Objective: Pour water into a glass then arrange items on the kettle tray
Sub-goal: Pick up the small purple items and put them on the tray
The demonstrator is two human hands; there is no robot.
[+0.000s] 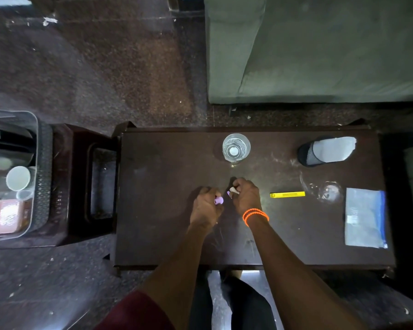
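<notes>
Head view looks straight down on a dark wooden table [167, 234]. Both hands are over its middle, close together but apart. Left hand [206, 206] is curled shut around a small purple piece [219, 200], whose end shows beyond the fingers. Right hand [246, 196] pinches a small white-and-purple piece [233, 191] between fingertips; what either piece is cannot be told. Right wrist carries orange bands [255, 216].

Glass [236, 147] with water stands upright near the table's far edge, beyond the hands and clear of them. A black mesh holder [306, 153] lies on its side at the far right with white paper [332, 148] in it. A yellow stick-shaped item [287, 194] lies flat to the right of the right hand. A clear zip pouch with a blue edge [365, 217] lies near the right edge.

Tray [42, 163] sits on a low stand left of the table, well apart from the hands, holding a white cup [18, 178] and pink packets [8, 216].
</notes>
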